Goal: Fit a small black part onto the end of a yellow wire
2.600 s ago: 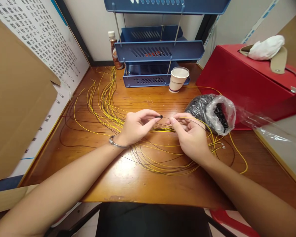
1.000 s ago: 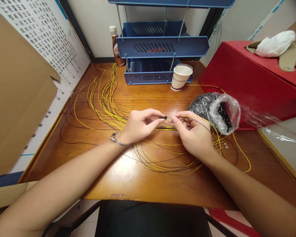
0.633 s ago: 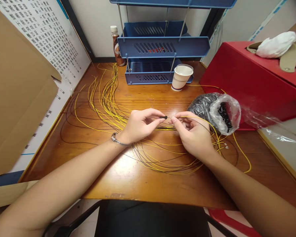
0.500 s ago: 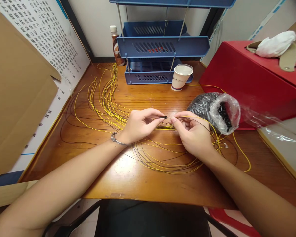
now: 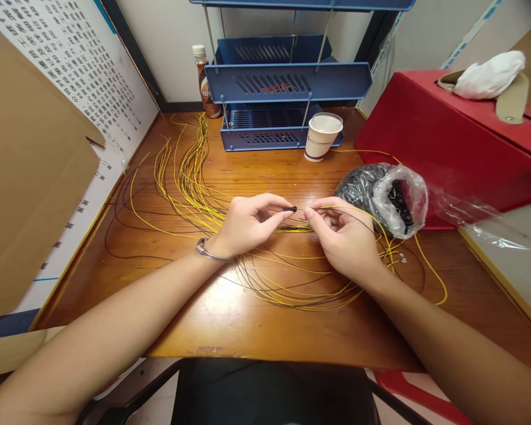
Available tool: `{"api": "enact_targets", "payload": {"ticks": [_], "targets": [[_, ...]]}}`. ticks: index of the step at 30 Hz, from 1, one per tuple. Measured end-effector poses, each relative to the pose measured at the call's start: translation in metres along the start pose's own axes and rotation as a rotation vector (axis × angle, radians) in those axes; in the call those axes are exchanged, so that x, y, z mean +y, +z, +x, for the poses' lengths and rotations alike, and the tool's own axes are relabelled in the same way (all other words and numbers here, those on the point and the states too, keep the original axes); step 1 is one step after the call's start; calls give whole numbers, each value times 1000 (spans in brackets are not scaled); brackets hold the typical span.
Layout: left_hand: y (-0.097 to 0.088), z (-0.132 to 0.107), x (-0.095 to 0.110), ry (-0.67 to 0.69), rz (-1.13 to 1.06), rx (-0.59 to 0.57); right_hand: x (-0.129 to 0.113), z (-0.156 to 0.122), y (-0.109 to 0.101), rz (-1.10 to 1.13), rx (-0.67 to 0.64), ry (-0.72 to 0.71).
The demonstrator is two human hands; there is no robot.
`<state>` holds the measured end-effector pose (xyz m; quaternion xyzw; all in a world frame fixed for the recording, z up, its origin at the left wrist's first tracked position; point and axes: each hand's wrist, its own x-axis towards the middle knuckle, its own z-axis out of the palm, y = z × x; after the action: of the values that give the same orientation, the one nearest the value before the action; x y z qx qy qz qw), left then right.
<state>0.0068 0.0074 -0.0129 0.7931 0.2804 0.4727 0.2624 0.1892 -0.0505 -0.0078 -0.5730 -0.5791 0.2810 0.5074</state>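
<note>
Between thumb and forefinger, my left hand (image 5: 253,223) pinches a small black cylindrical piece (image 5: 291,209) whose round end faces right. My right hand (image 5: 346,237) is closed on a yellow and a dark wire, their tips near the black piece; whether they touch it I cannot tell. The yellow wire (image 5: 366,212) runs back over the right hand's knuckles. A loose bundle of yellow and dark wires (image 5: 193,177) spreads under both hands and across the wooden table (image 5: 212,330). Just beyond the right hand lies a clear plastic bag (image 5: 418,198) of small black pieces.
A white paper cup (image 5: 323,139) stands before a blue tiered rack (image 5: 287,82), with a brown drink bottle (image 5: 206,88) at its left. To the right sits a red case (image 5: 402,112). Brown cardboard (image 5: 30,159) leans at the left; a black chair (image 5: 274,392) is below the table edge.
The whole view has shifted slightly, so things sit a little further left. Both hands keep their pinch, with the black piece and the wire tips still close together.
</note>
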Motion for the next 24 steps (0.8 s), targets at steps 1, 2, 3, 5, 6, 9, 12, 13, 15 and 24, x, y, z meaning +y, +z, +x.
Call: {"api": "enact_targets", "payload": {"ticks": [1,2,3,5,6,9,12,13,15,24], "targets": [[0,0,0,3,1,0,0,0,0,2,-2,0],[0,0,0,3,3,1,0,0,0,2,-3,1],[0,0,0,2,7,1,0,0,0,1,-2,2],[0,0,0,-1,13,0,-1,0,0,-2,-4,5],[0,0,0,-2,15,0,-1,0,0,-2,-4,5],[0,0,0,-2,19,5,-1,0,0,-12,-7,5],[1,1,0,6,20,11,-1,0,0,-23,0,-1],[1,1,0,9,18,11,-1,0,0,-20,2,-1],[1,1,1,14,15,11,-1,0,-1,-14,1,4],[0,0,1,18,23,8,-1,2,-3,5,6,-19]]}}
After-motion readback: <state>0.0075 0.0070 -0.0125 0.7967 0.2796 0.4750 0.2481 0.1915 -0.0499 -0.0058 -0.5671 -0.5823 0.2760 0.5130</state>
